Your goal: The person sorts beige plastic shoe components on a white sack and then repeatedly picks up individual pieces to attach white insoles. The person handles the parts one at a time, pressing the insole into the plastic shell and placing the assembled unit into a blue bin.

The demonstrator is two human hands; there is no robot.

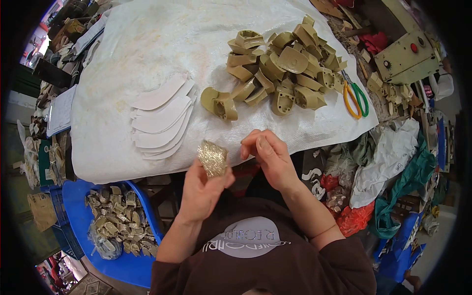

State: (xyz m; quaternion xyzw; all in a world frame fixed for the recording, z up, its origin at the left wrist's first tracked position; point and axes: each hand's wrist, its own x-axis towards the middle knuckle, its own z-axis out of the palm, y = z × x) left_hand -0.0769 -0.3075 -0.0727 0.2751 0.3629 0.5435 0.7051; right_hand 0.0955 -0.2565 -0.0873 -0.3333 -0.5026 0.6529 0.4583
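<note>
My left hand (202, 189) holds up a shoe heel covered in gold glitter (212, 156), gripped by its lower end just off the table's near edge. To its right, my right hand (271, 156) is raised with thumb and fingers curled together; whatever they may pinch is too small or hidden to make out. A heap of bare tan shoe heels (293, 60) lies on the white sheet (142, 37) beyond my hands. One tan heel pair (219, 104) sits at the heap's near left. Curved white cut pieces (162, 115) are fanned in an overlapping stack to the left.
Scissors with orange and green handles (355, 98) lie right of the heap. A blue plastic tub (81, 196) at lower left holds many glittery heels. A beige control box with a red button (407, 55) stands far right. Plastic bags (388, 162) crowd the right side.
</note>
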